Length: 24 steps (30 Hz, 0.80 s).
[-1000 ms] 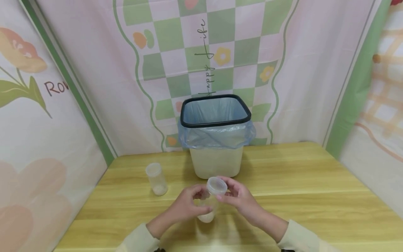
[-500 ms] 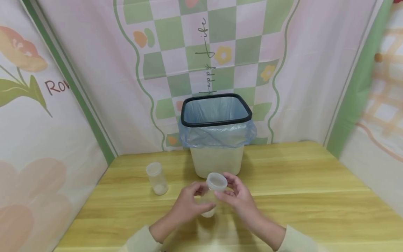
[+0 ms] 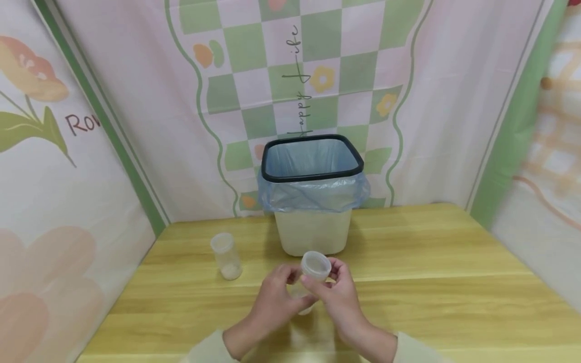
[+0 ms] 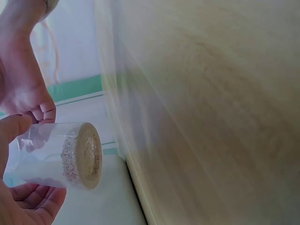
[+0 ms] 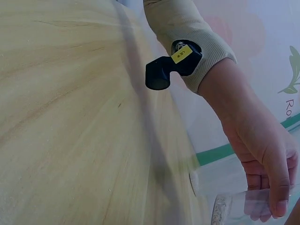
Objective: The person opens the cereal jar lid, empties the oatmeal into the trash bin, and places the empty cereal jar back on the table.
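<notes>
A clear plastic jar (image 4: 51,152) with a translucent lid (image 3: 316,264) is held off the table in front of the bin. Pale grains lie in a thin layer at its bottom. My left hand (image 3: 277,297) grips the jar's body, thumb on one side and fingers on the other. At the top, my right hand (image 3: 338,292) holds the lid, its thumb across the near edge. In the right wrist view the jar (image 5: 232,208) is cut off by the frame's lower edge. A second jar (image 3: 227,257) of the same kind stands upright to the left, with pale contents at its base.
A cream bin (image 3: 313,232) with a black rim (image 3: 313,178) and a blue bag liner (image 3: 317,196) stands at the back of the wooden table (image 3: 431,282). Printed curtains (image 3: 245,91) hang behind the table and at both sides.
The held jar has shifted slightly right and its base has come up a little. My right hand has turned on the lid, its thumb swinging leftward across the near edge.
</notes>
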Tool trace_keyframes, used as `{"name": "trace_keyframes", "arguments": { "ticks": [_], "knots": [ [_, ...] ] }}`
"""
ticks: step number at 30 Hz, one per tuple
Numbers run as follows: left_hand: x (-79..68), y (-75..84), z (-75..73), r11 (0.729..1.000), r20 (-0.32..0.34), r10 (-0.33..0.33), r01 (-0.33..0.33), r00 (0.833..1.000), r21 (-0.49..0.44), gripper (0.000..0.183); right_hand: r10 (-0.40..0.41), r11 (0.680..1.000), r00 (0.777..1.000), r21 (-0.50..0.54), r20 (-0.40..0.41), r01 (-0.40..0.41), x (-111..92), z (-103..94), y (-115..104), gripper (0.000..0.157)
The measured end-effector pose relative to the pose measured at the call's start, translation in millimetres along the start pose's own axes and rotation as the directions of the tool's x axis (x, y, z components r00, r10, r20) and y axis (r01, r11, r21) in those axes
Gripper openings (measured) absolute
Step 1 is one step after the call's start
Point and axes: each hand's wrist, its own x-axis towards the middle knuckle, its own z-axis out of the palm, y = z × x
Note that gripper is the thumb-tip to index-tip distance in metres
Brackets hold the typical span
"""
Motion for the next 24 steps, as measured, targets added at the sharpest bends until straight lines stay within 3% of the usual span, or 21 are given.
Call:
{"name": "trace_keyframes", "arguments": {
  "ticks": [10,17,24],
  "knots": [
    [-2.5,-1.0,1.3,1.000,0.017,0.004,-0.004,1.000,0.026,0.040,0.006,1.000,1.000,-0.013,0.009,-0.006,-1.8,0.7,1.6,0.058],
    [-0.7,-0.1,-1.9,1.000,0.051,-0.020,0.021,0.999,-0.010,0.043,-0.002,1.000,0.999,-0.018,0.047,0.003,1.3,-5.1,1.3,0.058],
    [0.2,-3.0,-4.9,0.996,0.088,-0.038,0.044,0.995,-0.071,0.046,-0.076,0.993,0.991,-0.080,0.108,0.084,5.0,-12.9,2.3,0.055]
  ]
}}
